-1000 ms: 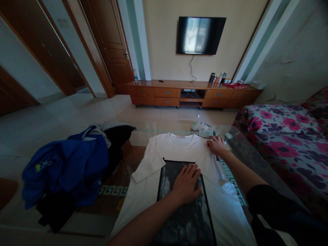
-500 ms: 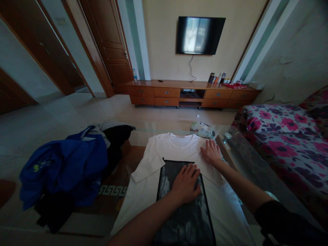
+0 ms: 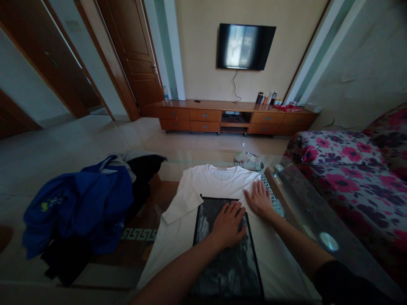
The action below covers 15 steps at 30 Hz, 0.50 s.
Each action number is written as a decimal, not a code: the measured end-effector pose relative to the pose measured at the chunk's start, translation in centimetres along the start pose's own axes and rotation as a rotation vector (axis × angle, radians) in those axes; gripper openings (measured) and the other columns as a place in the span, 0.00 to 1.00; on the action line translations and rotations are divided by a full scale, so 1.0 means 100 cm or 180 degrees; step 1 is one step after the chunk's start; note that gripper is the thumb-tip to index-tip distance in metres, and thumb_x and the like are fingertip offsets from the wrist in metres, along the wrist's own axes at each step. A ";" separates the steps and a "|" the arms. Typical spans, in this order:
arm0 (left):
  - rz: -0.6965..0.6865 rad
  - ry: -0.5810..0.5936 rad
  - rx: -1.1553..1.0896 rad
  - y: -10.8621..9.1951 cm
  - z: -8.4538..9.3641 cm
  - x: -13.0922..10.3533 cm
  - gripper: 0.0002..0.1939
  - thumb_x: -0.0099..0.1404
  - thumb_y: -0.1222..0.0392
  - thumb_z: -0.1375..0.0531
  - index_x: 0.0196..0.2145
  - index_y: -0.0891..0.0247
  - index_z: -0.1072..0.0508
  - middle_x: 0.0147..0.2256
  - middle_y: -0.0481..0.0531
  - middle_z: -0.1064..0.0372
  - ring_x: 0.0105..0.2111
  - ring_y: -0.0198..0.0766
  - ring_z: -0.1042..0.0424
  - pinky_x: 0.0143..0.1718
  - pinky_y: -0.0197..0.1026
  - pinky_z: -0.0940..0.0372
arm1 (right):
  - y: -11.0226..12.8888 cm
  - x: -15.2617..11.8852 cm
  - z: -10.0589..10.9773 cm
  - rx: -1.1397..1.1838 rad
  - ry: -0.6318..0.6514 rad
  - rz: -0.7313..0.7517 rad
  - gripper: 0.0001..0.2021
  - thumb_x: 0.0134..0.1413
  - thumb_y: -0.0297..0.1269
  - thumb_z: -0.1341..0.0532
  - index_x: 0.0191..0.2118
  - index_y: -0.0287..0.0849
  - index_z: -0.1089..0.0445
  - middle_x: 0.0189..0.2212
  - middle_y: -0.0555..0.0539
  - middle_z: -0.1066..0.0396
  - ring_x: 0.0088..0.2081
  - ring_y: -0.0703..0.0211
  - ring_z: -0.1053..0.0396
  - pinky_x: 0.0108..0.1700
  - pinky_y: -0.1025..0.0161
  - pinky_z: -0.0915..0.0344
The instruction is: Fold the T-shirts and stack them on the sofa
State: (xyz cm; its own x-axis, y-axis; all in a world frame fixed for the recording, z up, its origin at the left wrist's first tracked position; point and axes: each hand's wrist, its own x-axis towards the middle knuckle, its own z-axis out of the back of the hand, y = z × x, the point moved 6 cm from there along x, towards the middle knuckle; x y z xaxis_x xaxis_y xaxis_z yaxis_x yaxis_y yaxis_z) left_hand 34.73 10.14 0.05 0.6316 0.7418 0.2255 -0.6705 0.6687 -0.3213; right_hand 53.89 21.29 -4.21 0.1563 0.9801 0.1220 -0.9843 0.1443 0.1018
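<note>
A white T-shirt (image 3: 219, 174) lies spread over the glass table, neckline facing away from me. On its middle is a dark rectangular print or panel (image 3: 230, 271) with a black border; I cannot tell whether it belongs to the shirt. My left hand (image 3: 228, 224) rests flat on the upper part of that panel, fingers stretched out. Over at the shirt's right shoulder, my right hand (image 3: 259, 198) lies palm down on the sleeve, its fingers extended. Neither hand grips anything.
A heap of blue and black clothes (image 3: 79, 203) lies on the table's left side. The glass table (image 3: 299, 203) has metal discs (image 3: 329, 241) at right. Beyond are a flowered sofa (image 3: 349, 165), a plastic bag (image 3: 248, 159) and a wooden TV cabinet (image 3: 205, 114).
My right hand has slid slightly left and toward me along the shirt's right shoulder. My left hand stays on the dark panel. The view has shifted a little.
</note>
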 end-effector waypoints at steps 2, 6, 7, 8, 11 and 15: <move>0.0003 -0.0009 -0.0013 0.000 0.000 0.000 0.33 0.70 0.45 0.46 0.69 0.58 0.42 0.71 0.56 0.50 0.71 0.51 0.53 0.71 0.57 0.56 | -0.002 -0.001 -0.001 0.0083 0.0191 -0.0016 0.45 0.67 0.63 0.64 0.75 0.28 0.59 0.74 0.32 0.67 0.75 0.43 0.71 0.72 0.42 0.67; 0.0008 -0.0053 -0.0062 0.000 0.000 0.000 0.32 0.70 0.47 0.46 0.68 0.58 0.41 0.70 0.56 0.49 0.71 0.49 0.53 0.71 0.56 0.56 | -0.008 -0.009 0.012 0.0144 0.0255 0.0090 0.40 0.70 0.56 0.67 0.74 0.28 0.58 0.74 0.33 0.66 0.75 0.46 0.70 0.72 0.45 0.64; 0.0009 -0.0074 -0.0077 0.000 0.000 -0.001 0.32 0.70 0.47 0.46 0.68 0.57 0.41 0.70 0.55 0.48 0.71 0.49 0.53 0.71 0.55 0.56 | -0.009 -0.016 0.017 0.0093 0.0167 0.0210 0.39 0.71 0.55 0.67 0.74 0.29 0.57 0.75 0.34 0.66 0.75 0.47 0.70 0.73 0.47 0.65; 0.0011 -0.0094 -0.0090 0.001 0.000 -0.001 0.32 0.70 0.47 0.46 0.68 0.57 0.41 0.70 0.55 0.48 0.71 0.49 0.53 0.71 0.55 0.57 | -0.010 -0.025 0.020 0.0021 0.0082 0.0373 0.39 0.71 0.55 0.66 0.74 0.29 0.57 0.75 0.36 0.66 0.75 0.48 0.71 0.73 0.48 0.66; 0.0007 -0.0134 -0.0119 0.001 -0.001 -0.002 0.31 0.70 0.47 0.46 0.68 0.57 0.41 0.70 0.55 0.47 0.70 0.49 0.52 0.71 0.55 0.57 | -0.015 -0.058 0.018 -0.0159 0.0017 0.0808 0.39 0.70 0.56 0.62 0.75 0.32 0.56 0.75 0.38 0.65 0.75 0.50 0.71 0.73 0.48 0.68; -0.0024 -0.0191 -0.0158 0.000 -0.002 -0.002 0.31 0.70 0.48 0.45 0.67 0.57 0.40 0.69 0.55 0.46 0.70 0.49 0.51 0.71 0.56 0.56 | -0.025 -0.079 0.010 -0.0156 0.0138 0.0739 0.41 0.69 0.60 0.60 0.75 0.34 0.58 0.75 0.39 0.65 0.75 0.48 0.70 0.73 0.47 0.66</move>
State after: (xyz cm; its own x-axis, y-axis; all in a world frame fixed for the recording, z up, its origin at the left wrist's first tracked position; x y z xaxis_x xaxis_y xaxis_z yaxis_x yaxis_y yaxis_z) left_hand 34.68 10.01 -0.20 0.6112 0.7394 0.2823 -0.6448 0.6720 -0.3643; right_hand 55.21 13.08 -4.41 -0.0773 0.9926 0.0940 -0.9964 -0.0802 0.0277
